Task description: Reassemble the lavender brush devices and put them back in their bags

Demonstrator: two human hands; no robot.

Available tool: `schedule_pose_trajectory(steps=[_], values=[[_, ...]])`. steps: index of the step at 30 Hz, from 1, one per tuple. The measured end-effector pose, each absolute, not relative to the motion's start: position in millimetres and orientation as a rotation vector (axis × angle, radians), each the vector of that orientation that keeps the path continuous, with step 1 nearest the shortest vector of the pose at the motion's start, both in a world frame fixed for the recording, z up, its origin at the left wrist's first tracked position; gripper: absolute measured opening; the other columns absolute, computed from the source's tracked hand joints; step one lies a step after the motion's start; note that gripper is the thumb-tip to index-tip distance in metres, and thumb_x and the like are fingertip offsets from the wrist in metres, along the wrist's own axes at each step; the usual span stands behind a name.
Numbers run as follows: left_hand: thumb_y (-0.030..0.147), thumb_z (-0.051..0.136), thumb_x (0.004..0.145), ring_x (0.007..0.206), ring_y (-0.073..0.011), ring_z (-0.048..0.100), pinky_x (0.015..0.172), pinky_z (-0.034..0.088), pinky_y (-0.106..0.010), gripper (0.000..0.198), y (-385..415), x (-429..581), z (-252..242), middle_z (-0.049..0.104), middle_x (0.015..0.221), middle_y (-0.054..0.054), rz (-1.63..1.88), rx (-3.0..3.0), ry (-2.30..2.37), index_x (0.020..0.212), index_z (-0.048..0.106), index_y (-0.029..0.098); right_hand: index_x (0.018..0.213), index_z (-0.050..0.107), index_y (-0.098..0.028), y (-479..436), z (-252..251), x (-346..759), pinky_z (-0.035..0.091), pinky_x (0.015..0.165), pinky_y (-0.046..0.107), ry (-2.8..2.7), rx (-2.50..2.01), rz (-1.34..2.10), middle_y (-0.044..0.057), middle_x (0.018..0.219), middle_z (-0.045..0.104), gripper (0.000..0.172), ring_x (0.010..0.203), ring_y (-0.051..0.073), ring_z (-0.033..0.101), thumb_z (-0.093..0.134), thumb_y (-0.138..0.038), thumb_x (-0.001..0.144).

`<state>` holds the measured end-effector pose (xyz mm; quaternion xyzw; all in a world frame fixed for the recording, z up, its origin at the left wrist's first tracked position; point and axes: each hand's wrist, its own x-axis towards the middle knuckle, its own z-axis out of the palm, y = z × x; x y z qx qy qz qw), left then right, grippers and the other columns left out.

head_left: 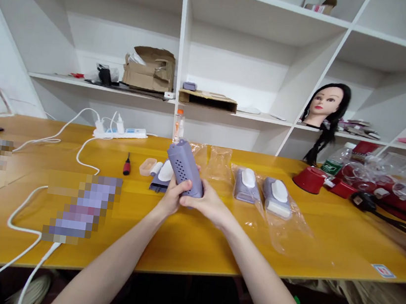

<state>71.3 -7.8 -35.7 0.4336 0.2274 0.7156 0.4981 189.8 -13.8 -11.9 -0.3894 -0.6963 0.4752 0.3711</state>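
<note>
Both hands grip a purple-grey plastic housing [186, 168] with a pattern of small dark holes, tilted above the table. My left hand [174, 194] is closed around its lower left side, thumb on the front. From the right, my right hand [208, 202] wraps the lower end, its thumb also on the front face. Behind the hands lies another purple device [159, 184] with a white oval part, partly hidden. Two similar devices, a bagged one [246, 185] and one farther right [277, 198], rest on clear plastic bags [285, 235].
A red-handled screwdriver [127, 166] and a small clear orange box [147, 166] lie left of the hands. White cables run from a power strip [125, 133]. A pixelated purple object [85, 209] is at left. Red cone [309, 179], bottle [336, 159] and black-corded appliance [364, 200] stand right.
</note>
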Motion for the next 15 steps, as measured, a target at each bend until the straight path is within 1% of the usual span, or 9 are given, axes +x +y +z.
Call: schedule_pose_trajectory(steps=[2, 6, 10, 12, 15], values=[[0.034, 0.067, 0.059, 0.099, -0.0263, 0.060, 0.086, 0.047, -0.037, 0.044, -10, 73, -34, 0.065, 0.103, -0.009, 1.705, 1.054, 0.531, 0.100, 0.060, 0.018, 0.108, 0.051, -0.018, -13, -13, 188, 0.050, 0.074, 0.033, -1.807, -1.054, 1.122, 0.006, 0.099, 0.065, 0.061, 0.089, 0.021, 0.063, 0.076, -0.035, 0.054], [0.033, 0.069, 0.060, 0.096, -0.0264, 0.061, 0.087, 0.046, -0.039, 0.042, -11, 74, -32, 0.067, 0.099, -0.009, 1.656, 1.100, 0.548, 0.097, 0.061, 0.016, 0.112, 0.048, -0.017, -15, -16, 188, 0.050, 0.067, 0.034, -1.893, -1.265, 0.796, 0.007, 0.098, 0.064, 0.080, 0.083, 0.023, 0.063, 0.080, -0.040, 0.043], [0.032, 0.069, 0.061, 0.089, -0.0260, 0.063, 0.087, 0.046, -0.040, 0.035, -11, 74, -34, 0.068, 0.091, -0.009, 1.725, 1.152, 0.590, 0.090, 0.063, 0.014, 0.120, 0.042, -0.019, -17, -19, 189, 0.049, 0.060, 0.032, -1.984, -1.258, 0.736, 0.006, 0.092, 0.065, 0.085, 0.076, 0.023, 0.064, 0.078, -0.039, 0.046], [0.033, 0.068, 0.062, 0.089, -0.0266, 0.064, 0.087, 0.046, -0.041, 0.033, -11, 74, -36, 0.069, 0.088, -0.009, 1.750, 1.147, 0.583, 0.089, 0.064, 0.014, 0.124, 0.039, -0.020, -18, -21, 189, 0.049, 0.061, 0.031, -1.987, -1.226, 0.732, 0.006, 0.095, 0.065, 0.086, 0.078, 0.023, 0.064, 0.076, -0.039, 0.049], [0.033, 0.068, 0.061, 0.089, -0.0276, 0.064, 0.086, 0.047, -0.042, 0.034, -10, 74, -39, 0.069, 0.086, -0.009, 1.761, 1.109, 0.565, 0.088, 0.065, 0.014, 0.130, 0.033, -0.021, -17, -24, 189, 0.049, 0.066, 0.034, -1.999, -1.190, 0.702, 0.008, 0.102, 0.063, 0.093, 0.085, 0.025, 0.063, 0.076, -0.040, 0.049]])
